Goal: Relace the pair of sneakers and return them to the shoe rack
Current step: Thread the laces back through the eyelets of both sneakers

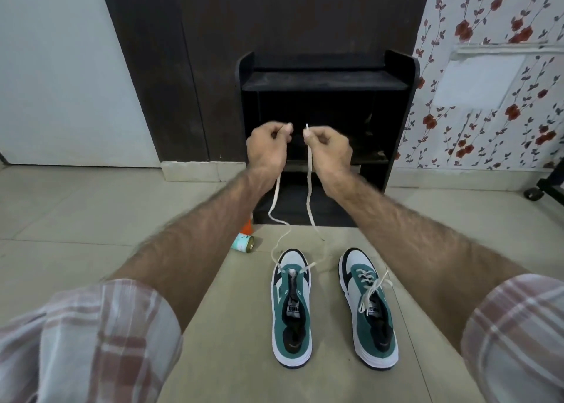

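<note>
In the head view, both ends of a cream shoelace (pixel 309 189) are held up level with each other. One end is pinched in the curled fingers of the left hand (pixel 268 146), the other in the curled fingers of the right hand (pixel 328 148), with its plastic tip showing just above the thumb. From the hands the two strands hang down slack and run back to the front eyelets of the left sneaker (pixel 291 308), which sits on the floor (pixel 91 219) below and nearer than the hands. Only that first pair of eyelets is threaded; the tongue is bare behind it. The right sneaker (pixel 367 308) stands just beside it, below the right hand, already laced and tied in a bow. Beyond the hands a black shoe rack (pixel 326 79) is seen, and a small can (pixel 243 242) lies on the floor below the left hand.

The lace is judged to be light, soft and limp, so it is best taken near its stiff tips, which can be steered into an eyelet. The sneakers are judged light and fairly firm, and could be lifted by the heel collars when carried to the rack.
</note>
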